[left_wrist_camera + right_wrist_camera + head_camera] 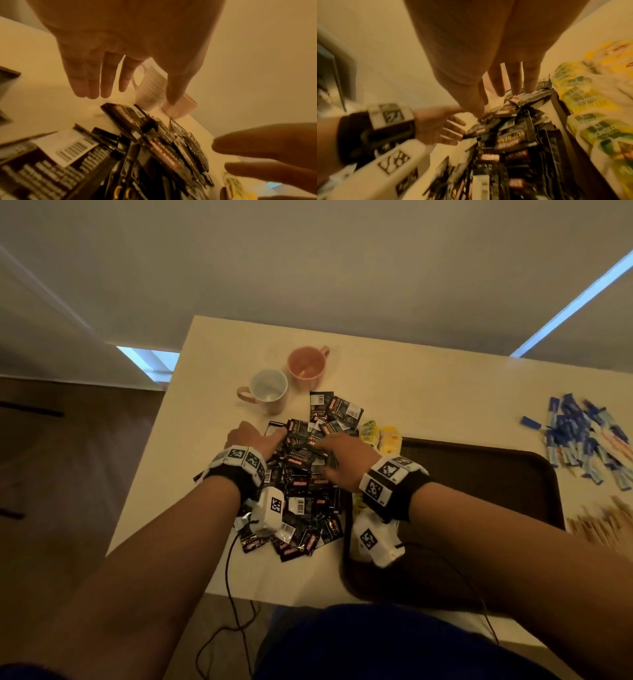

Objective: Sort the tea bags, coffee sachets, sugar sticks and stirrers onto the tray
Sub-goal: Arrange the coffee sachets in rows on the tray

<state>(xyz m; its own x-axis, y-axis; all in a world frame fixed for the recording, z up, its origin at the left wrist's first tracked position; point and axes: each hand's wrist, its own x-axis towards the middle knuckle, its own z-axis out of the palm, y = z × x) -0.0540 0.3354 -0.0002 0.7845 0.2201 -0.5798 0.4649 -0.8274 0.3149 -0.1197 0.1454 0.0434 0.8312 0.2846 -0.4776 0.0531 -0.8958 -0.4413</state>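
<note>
Tray: dark brown, rounded corners, on the table at the near right; what shows of it is bare, so I judge sorting barely begun. All places below are given from the tray.

Sachets: black coffee packets with red and gold lettering and white barcode panels, heaped loosely against the tray's left edge, overlapping at every angle. Likely dumped as one pile, hence two hands to gather them.

Sugar sticks: blue-and-white, scattered off the far right corner. Stirrers: pale wood, blurred, off the right edge.

Tea bags: yellow-green packets in a row at the far left corner and along the left edge, partly under the right wrist.

Two mugs, beyond the heap, further left.

Left hand: fingers straight, unclenched, at the heap's far left side, holding nothing. Right hand: fingers extended over the heap's top, tips touching packets, nothing grasped. Judgement: the hands flank the pile to scoop it together.
</note>
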